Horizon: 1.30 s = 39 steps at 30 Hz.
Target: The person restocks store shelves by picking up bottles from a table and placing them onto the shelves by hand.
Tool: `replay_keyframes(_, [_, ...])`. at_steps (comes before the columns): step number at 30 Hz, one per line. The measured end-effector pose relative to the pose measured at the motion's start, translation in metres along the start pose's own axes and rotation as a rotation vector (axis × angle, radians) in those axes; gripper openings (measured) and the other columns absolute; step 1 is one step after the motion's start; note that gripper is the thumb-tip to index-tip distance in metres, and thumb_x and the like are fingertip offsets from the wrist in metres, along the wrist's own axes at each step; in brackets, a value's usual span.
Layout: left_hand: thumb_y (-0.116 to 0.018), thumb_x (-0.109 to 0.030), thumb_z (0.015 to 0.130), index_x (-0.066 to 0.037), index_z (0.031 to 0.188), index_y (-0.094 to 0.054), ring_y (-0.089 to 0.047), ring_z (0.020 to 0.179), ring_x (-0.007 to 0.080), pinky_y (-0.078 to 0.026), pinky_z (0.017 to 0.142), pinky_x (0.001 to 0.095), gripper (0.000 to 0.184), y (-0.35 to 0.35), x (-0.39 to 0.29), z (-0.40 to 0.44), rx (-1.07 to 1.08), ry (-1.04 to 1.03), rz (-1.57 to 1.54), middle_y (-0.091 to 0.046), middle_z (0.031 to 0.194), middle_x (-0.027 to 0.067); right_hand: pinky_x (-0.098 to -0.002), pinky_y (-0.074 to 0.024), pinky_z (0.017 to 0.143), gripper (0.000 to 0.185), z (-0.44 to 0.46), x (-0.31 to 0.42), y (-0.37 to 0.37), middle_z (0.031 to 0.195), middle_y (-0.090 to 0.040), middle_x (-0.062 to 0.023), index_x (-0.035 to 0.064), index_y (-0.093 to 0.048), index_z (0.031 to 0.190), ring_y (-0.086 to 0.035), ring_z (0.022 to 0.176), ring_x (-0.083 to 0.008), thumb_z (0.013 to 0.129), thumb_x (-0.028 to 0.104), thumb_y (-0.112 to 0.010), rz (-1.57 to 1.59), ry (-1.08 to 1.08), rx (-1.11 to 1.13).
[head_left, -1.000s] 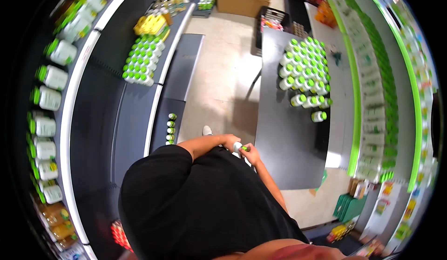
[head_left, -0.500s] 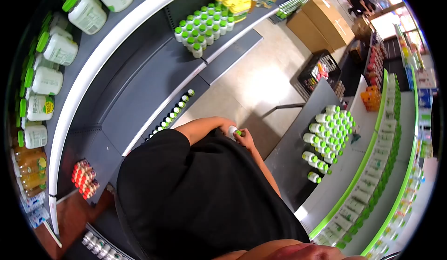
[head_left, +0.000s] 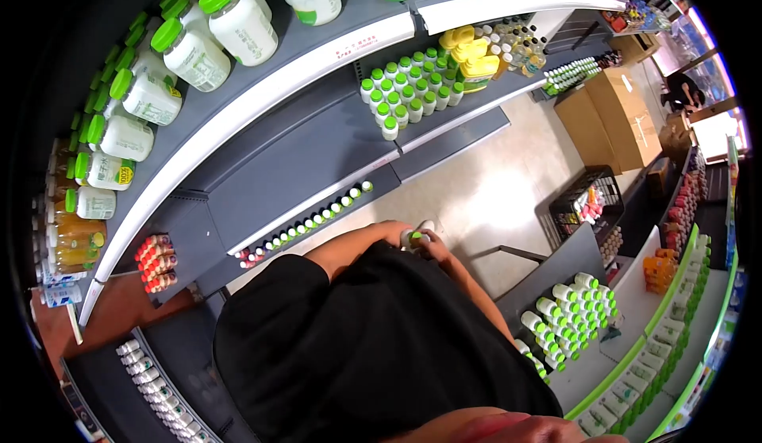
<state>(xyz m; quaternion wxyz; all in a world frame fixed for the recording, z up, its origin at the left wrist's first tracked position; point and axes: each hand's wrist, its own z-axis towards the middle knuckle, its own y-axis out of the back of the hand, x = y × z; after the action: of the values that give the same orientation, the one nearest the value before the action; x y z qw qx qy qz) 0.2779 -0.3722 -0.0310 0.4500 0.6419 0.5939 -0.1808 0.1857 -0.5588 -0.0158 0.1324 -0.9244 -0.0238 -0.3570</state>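
In front of my black shirt, both hands meet around a small white bottle with a green cap point(head_left: 416, 236). My left hand point(head_left: 394, 233) is closed around the bottle's white body, which the fingers mostly cover. On the other side my right hand point(head_left: 432, 246) has its fingers closed at the cap end. A pale shape just beyond the fingers is too small to make out. Similar white bottles with green caps point(head_left: 413, 90) stand in rows on the grey shelf point(head_left: 290, 137) ahead. More of these bottles point(head_left: 567, 316) stand grouped on a dark shelf to my right.
Large green-capped bottles point(head_left: 198, 54) line the upper left shelf. Below, a row of small bottles point(head_left: 317, 219) follows the lower shelf edge. Yellow jugs point(head_left: 476, 62), cardboard boxes point(head_left: 619, 117) and a black crate point(head_left: 583, 197) lie farther off. A person point(head_left: 683, 92) is in the far background.
My view has turned left, so shelves and boxes sit farther right and lower. Both hands stay together at the bottle; its green cap now faces more towards me.
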Motion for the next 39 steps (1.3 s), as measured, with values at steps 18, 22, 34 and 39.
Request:
replay_keyframes(18, [-0.078, -0.018, 0.064, -0.006, 0.118, -0.046, -0.054, 0.108, 0.0274, -0.042, 0.091, 0.0359, 0.064, 0.132, 0.048, -0.017, -0.609, 0.203, -0.167, -0.057, 0.114, 0.0139, -0.0466, -0.0503, 0.069, 0.049, 0.122, 0.204, -0.060, 0.087, -0.065, -0.0184, 0.0110, -0.055, 0.111, -0.063, 0.078, -0.0362, 0.071, 0.038, -0.064, -1.251, 0.366, -0.075])
replay_keyframes(22, [-0.070, -0.010, 0.071, -0.007, 0.133, -0.031, -0.049, 0.117, 0.0301, -0.039, 0.097, 0.0356, 0.073, 0.171, 0.062, -0.029, -0.764, 0.358, -0.319, -0.050, 0.124, 0.0175, -0.0461, -0.0498, 0.072, 0.052, 0.183, 0.222, -0.079, 0.083, -0.064, -0.0194, 0.0105, -0.050, 0.118, -0.062, 0.081, -0.0383, 0.075, 0.039, -0.062, -1.032, 0.424, -0.246])
replay_keyframes(34, [-0.045, 0.005, 0.080, -0.015, 0.143, -0.023, -0.039, 0.126, 0.0252, -0.032, 0.103, 0.0353, 0.070, 0.288, 0.107, 0.016, -0.891, 0.490, -0.374, -0.040, 0.137, 0.0143, -0.0417, -0.0501, 0.080, 0.040, 0.417, 0.229, -0.112, 0.094, -0.064, -0.0199, 0.0104, -0.061, 0.109, -0.062, 0.089, -0.0357, 0.070, 0.018, -0.067, 0.008, 0.728, -0.430])
replay_keyframes(39, [-0.044, 0.006, 0.084, -0.016, 0.145, -0.015, -0.035, 0.128, 0.0222, -0.031, 0.105, 0.0336, 0.071, 0.294, 0.093, 0.021, -0.905, 0.325, -0.810, -0.034, 0.141, 0.0120, -0.0410, -0.0496, 0.081, 0.034, 0.427, 0.251, -0.113, 0.098, -0.063, -0.0209, 0.0083, -0.060, 0.111, -0.061, 0.092, -0.0359, 0.077, 0.013, -0.059, 0.165, 0.648, -0.441])
